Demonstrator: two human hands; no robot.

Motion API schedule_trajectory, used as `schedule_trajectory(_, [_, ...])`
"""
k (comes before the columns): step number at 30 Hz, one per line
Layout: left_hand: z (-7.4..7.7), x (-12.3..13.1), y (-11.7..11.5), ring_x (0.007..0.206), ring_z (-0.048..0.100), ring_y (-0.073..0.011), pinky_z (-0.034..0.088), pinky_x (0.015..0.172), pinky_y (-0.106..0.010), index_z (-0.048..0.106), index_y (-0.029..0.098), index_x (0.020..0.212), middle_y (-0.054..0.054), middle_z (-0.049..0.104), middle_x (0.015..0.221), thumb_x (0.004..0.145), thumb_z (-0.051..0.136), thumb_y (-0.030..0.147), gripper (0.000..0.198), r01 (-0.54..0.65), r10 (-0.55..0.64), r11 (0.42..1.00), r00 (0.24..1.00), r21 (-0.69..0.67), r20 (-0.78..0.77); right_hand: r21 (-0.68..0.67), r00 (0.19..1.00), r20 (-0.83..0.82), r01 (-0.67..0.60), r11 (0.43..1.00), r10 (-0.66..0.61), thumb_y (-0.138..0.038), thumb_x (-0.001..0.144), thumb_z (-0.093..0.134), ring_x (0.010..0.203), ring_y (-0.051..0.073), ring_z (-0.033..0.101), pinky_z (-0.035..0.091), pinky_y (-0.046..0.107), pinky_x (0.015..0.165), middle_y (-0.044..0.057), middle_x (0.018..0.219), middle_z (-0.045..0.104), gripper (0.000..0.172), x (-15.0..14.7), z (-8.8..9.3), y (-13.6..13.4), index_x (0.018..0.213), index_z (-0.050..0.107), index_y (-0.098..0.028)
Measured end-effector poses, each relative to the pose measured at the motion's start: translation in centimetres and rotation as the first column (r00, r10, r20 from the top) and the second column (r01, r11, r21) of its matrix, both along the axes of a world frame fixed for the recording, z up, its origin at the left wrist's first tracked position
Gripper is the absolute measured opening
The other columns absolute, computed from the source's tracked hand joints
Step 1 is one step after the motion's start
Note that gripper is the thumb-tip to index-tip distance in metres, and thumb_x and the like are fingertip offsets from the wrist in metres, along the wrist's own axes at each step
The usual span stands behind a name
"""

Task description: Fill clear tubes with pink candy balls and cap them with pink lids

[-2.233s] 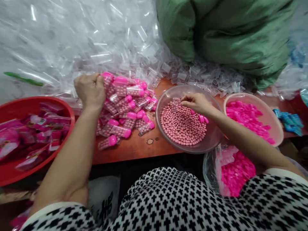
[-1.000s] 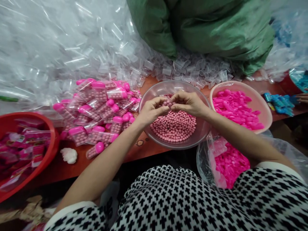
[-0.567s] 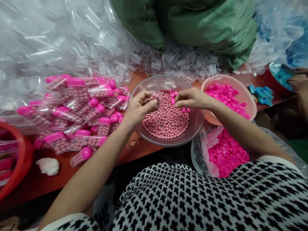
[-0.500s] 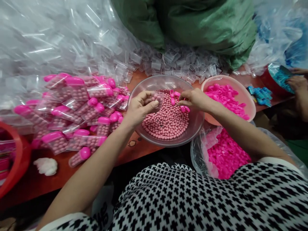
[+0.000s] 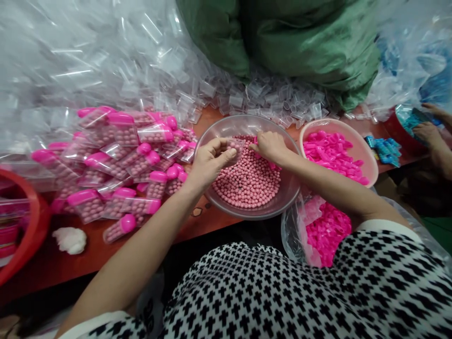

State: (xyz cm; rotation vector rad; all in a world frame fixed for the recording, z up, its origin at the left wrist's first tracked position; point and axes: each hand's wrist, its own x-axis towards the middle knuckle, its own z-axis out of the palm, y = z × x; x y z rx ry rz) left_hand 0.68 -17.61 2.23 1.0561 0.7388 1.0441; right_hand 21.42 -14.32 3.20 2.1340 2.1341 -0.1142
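Note:
My left hand (image 5: pixel 212 159) is closed around a small clear plastic container (image 5: pixel 235 149) with pink beads inside, held above the left part of a grey bowl (image 5: pixel 252 217). Loose pink beads (image 5: pixel 247 188) fill the bottom of that bowl. My right hand (image 5: pixel 271 146) is over the right side of the beads, fingers bent and pinched at a bright pink plastic cap (image 5: pixel 256 140), mostly hidden by them. More pink shows under the right palm. Left of the bowl lies a heap of filled containers (image 5: pixel 127 157) with pink caps.
A pale pink basin (image 5: pixel 373 172) of pink caps stands right, above a plastic bag of pink pieces (image 5: pixel 328 230). Empty clear containers (image 5: pixel 236 99) and a green sack (image 5: pixel 310 47) lie behind. A red basin (image 5: pixel 38 226) is left. Another person's hands (image 5: pixel 429 132) work far right.
My right hand has moved slightly left and down onto the caps lying on the beads, covering them. The left hand still holds the bead-filled container. The whole view has shifted a little.

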Motion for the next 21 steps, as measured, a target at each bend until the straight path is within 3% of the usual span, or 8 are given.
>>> schedule_trajectory(5, [0.0,0.0,0.0,0.083,0.071,-0.0164,0.061,0.080,-0.033,0.070,0.016,0.095,-0.004,0.075,0.091,0.062,0.095,0.044,0.050,0.002,-0.001,1.000,1.000,-0.026,0.025,-0.047,0.997,0.052,-0.053,0.998,0.055,-0.028,0.094,0.059,0.109,0.041,0.070,0.053,0.046,0.087,0.029,0.117,0.072,0.032,-0.3,0.1,0.6,0.116,0.069,-0.008])
schedule_trajectory(8, [0.0,0.0,0.1,0.084,0.071,-0.0154,0.062,0.081,-0.033,0.068,0.017,0.094,-0.003,0.075,0.092,0.065,0.093,0.041,0.045,-0.004,0.010,0.996,0.998,-0.093,0.060,-0.004,0.985,-0.138,-0.104,0.995,0.103,-0.027,0.091,0.060,0.098,0.034,0.072,0.052,0.041,0.083,0.021,0.102,0.075,0.018,0.4,0.8,0.4,0.093,0.069,-0.013])
schedule_trajectory(10, [0.1,0.1,0.2,0.083,0.071,-0.0146,0.062,0.080,-0.032,0.067,0.017,0.093,-0.003,0.074,0.092,0.068,0.091,0.036,0.040,-0.010,0.021,0.990,0.997,-0.139,0.080,0.025,0.856,-0.493,-0.167,0.986,0.158,-0.031,0.086,0.065,0.086,0.025,0.070,0.051,0.035,0.077,0.011,0.088,0.073,0.016,0.9,1.2,0.0,0.082,0.063,-0.016])
schedule_trajectory(12, [0.2,0.1,0.3,0.080,0.071,-0.0133,0.062,0.078,-0.030,0.065,0.016,0.091,-0.001,0.073,0.089,0.070,0.090,0.032,0.036,-0.007,0.027,0.985,0.993,-0.173,0.112,-0.012,0.549,-0.826,-0.243,0.970,0.127,-0.035,0.081,0.069,0.076,0.019,0.068,0.050,0.030,0.071,0.004,0.081,0.070,0.021,1.0,1.6,-0.7,0.086,0.059,-0.018])
schedule_trajectory(14, [0.4,0.1,0.3,0.077,0.071,-0.0127,0.062,0.077,-0.028,0.065,0.016,0.090,-0.001,0.073,0.087,0.072,0.089,0.030,0.034,0.018,0.011,0.980,0.989,-0.198,0.146,-0.086,0.281,-0.960,-0.330,0.940,0.011,-0.036,0.080,0.071,0.069,0.015,0.066,0.049,0.027,0.065,0.000,0.080,0.070,0.029,0.7,1.8,-1.6,0.099,0.056,-0.020])
schedule_trajectory(15, [0.5,0.1,0.3,0.076,0.071,-0.0126,0.062,0.076,-0.027,0.064,0.016,0.090,-0.001,0.073,0.085,0.072,0.089,0.029,0.034,0.034,0.000,0.977,0.987,-0.209,0.160,-0.118,0.210,-0.977,-0.365,0.924,-0.042,-0.035,0.082,0.070,0.066,0.014,0.066,0.049,0.026,0.063,0.000,0.080,0.071,0.031,0.4,1.9,-2.1,0.104,0.054,-0.021])
schedule_trajectory(18, [0.7,0.1,0.1,0.073,0.071,-0.0123,0.062,0.075,-0.027,0.063,0.015,0.089,-0.001,0.073,0.081,0.069,0.091,0.027,0.036,0.053,-0.014,0.975,0.984,-0.218,0.178,-0.158,0.151,-0.983,-0.370,0.916,-0.108,-0.032,0.086,0.065,0.061,0.014,0.066,0.049,0.025,0.059,-0.002,0.080,0.070,0.028,-0.5,2.1,-3.2,0.109,0.050,-0.023])
schedule_trajectory(21, [0.6,0.1,0.0,0.073,0.072,-0.0128,0.062,0.078,-0.029,0.064,0.015,0.089,0.000,0.073,0.080,0.066,0.092,0.028,0.038,0.021,0.012,0.979,0.987,-0.203,0.158,-0.054,0.239,-0.971,-0.288,0.956,0.017,-0.040,0.090,0.063,0.065,0.015,0.066,0.053,0.028,0.062,-0.002,0.082,0.068,0.027,-1.1,2.0,-3.9,0.108,0.051,-0.024])
